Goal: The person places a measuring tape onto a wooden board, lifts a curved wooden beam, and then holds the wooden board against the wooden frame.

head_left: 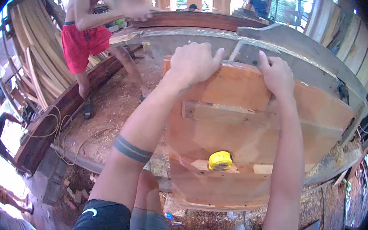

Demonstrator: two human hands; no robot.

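Note:
A large reddish-brown wooden panel [230, 139] with crosswise battens stands in front of me. Both hands hold its top edge: my left hand [193, 62] toward the left corner, my right hand [277, 75] farther right. Their fingers curl over the far side, mostly out of sight, and both thumbs point up. On a lower ledge of the panel, between my forearms, rests a yellow tape measure [220, 161]. Behind the panel runs a long grey wooden board [164, 42], close to my hands.
A person in red shorts [82, 45] stands left of the panel, beside a long dark timber beam [54, 124]. A cord [60, 136] loops over that beam. Planks [33, 47] lean at the left. Sawdust and scraps cover the floor [109, 103]. Other people are farther off.

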